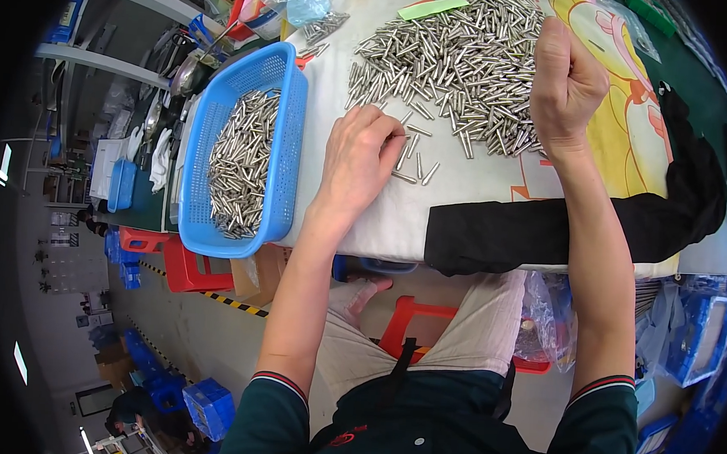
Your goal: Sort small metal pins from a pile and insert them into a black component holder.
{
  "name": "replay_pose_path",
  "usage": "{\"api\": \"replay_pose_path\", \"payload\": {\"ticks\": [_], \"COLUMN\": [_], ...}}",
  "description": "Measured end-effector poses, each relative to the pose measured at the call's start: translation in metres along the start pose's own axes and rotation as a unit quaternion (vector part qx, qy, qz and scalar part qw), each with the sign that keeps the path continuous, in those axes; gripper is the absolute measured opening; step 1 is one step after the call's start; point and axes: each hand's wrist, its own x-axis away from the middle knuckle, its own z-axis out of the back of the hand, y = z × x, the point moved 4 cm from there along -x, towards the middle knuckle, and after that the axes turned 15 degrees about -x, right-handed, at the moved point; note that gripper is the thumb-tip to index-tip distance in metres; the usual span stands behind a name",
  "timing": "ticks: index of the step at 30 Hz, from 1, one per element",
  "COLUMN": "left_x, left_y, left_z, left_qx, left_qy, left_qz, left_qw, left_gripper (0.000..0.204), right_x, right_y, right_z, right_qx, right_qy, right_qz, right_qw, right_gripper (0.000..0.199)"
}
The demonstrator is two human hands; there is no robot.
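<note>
A large heap of small silver metal pins (463, 59), slim and pointed at one end, lies spread on the cloth-covered table (372, 223). My left hand (357, 157) rests at the heap's near left edge, its fingers curled down and closed beside a few loose pins (418, 166). Whatever those fingers pinch is hidden. Over the heap's right side, my right hand (566, 90) is raised in a closed fist with the thumb on top; I cannot see what it holds. Left of my left hand stands a blue perforated basket (289, 165) with more of these pins (243, 163) inside.
A black cloth sleeve (503, 238) lies along the table's near edge, under my right forearm. A green slip (432, 9) sits on the heap's far side, near a light-blue plastic bag (304, 0). Red stools (189, 265) and blue crates (208, 408) stand on the floor.
</note>
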Motion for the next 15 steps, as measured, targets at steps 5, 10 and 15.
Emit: {"api": "replay_pose_path", "payload": {"ticks": [5,10,15], "left_x": [0.000,0.009,0.046], "left_y": [0.003,0.028,0.062], "left_z": [0.004,0.028,0.022], "left_qx": [-0.020,-0.010,0.111], "left_qy": [-0.020,-0.020,-0.038], "left_qz": [-0.009,-0.012,0.025], "left_qw": [1.000,1.000,0.993], "left_gripper": [0.005,0.008,0.011], "right_x": [0.000,0.000,-0.004], "right_y": [-0.002,-0.005,-0.030], "right_z": [-0.001,0.002,-0.021], "right_qx": [0.004,-0.063,-0.514], "right_qy": [-0.002,0.019,0.059], "right_qz": [-0.004,-0.042,-0.166], "right_qw": [1.000,0.997,0.839], "right_gripper": [0.036,0.036,0.041]}}
